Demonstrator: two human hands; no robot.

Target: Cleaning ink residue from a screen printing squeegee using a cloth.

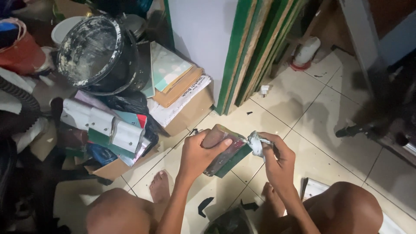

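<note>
My left hand point(197, 154) holds tight a flat book point(225, 149); my right hand point(277, 160) pinches a crumpled cloth point(255, 142) at its right edge.

Book point(225, 149) in hands: reddish-brown cover, green edge at 5 o'clock. Rag point(255, 143) at 3 o'clock of book: pale grey-white. Bucket point(97, 52) at 10 o'clock: black, smeared white inside. Boards point(251, 52) at 12 o'clock: green faces, tan edges, striped look. Floor tiles point(320, 125): cream, dark grout lines. Cardboard box point(190, 113): brown. Book stack point(173, 73) above box: mint green, tan, white.
</note>
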